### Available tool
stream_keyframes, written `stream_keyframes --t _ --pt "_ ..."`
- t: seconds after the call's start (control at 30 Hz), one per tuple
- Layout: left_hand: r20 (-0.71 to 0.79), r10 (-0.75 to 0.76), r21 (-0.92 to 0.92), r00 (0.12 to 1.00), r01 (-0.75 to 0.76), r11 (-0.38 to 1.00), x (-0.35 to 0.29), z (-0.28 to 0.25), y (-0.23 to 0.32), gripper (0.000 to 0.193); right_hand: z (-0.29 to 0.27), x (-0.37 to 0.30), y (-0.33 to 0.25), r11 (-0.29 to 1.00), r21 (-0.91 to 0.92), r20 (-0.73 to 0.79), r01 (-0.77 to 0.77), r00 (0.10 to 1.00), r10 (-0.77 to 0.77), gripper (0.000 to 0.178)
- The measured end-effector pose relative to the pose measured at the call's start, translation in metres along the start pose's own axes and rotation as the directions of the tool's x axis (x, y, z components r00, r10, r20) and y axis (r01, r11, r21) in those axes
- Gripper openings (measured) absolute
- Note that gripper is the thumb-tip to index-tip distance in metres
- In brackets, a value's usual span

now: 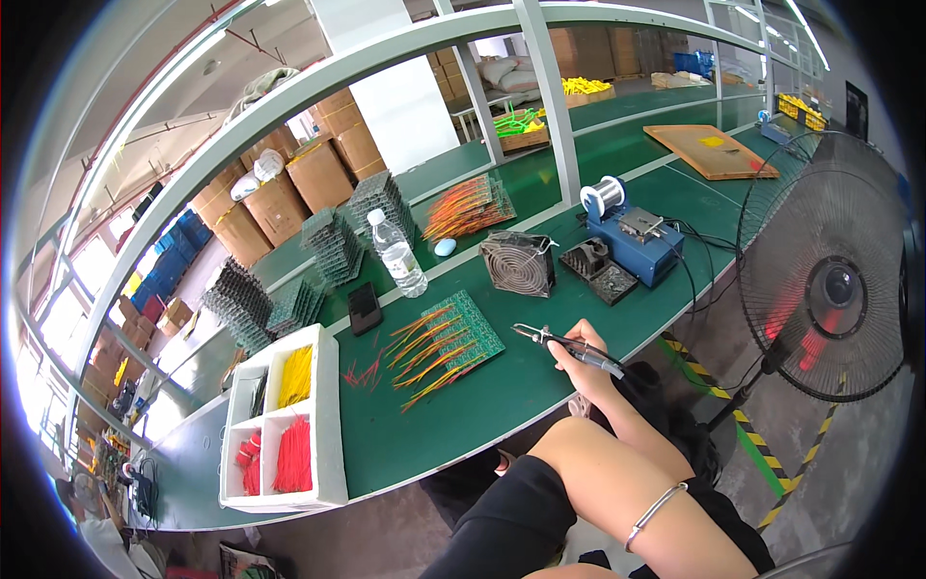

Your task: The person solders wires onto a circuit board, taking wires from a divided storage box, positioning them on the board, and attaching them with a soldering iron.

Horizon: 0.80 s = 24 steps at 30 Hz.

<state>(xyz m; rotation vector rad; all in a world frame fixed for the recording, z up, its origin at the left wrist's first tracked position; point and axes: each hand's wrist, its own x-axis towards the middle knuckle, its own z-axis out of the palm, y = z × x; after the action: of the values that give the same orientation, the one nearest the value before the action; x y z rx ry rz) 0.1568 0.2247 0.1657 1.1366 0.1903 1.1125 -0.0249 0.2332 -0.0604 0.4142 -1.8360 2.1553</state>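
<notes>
Over the front edge of the green table [386, 434], my right hand [582, 349] is closed round a pair of pliers [603, 362] with dark handles. Their metal jaws point left and look slightly apart. My left arm [588, 463] bends across the lower part of the view, with a silver bracelet [656, 516] on it; the fingers of that hand do not show. Left of the pliers, a green circuit board [473, 323] lies flat, with rows of orange and yellow wires [429, 357] spreading from it. Loose red wires [362, 373] lie beside it.
A white divided box [331, 415] holds red and yellow wires. Behind the board stand a bottle [397, 256], a phone [365, 309], stacked boards [333, 246] and a small square fan [518, 263]. A blue soldering station [632, 246] and large fan [834, 280] stand at right.
</notes>
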Motion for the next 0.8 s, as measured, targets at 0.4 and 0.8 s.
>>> stream_keyframes --t 0.4,0.8 --pt "-0.357 -0.007 0.155 0.934 0.067 0.986 -0.015 -0.034 -0.052 0.064 0.017 0.005 0.006 0.999 0.008 0.059 0.038 0.997 -0.039 0.026" --pt "-0.929 0.305 0.036 -0.210 0.768 0.639 -0.318 -0.088 -0.266 0.030 0.006 0.002 -0.007 0.995 -0.029 0.068 0.099 0.993 -0.097 0.025"
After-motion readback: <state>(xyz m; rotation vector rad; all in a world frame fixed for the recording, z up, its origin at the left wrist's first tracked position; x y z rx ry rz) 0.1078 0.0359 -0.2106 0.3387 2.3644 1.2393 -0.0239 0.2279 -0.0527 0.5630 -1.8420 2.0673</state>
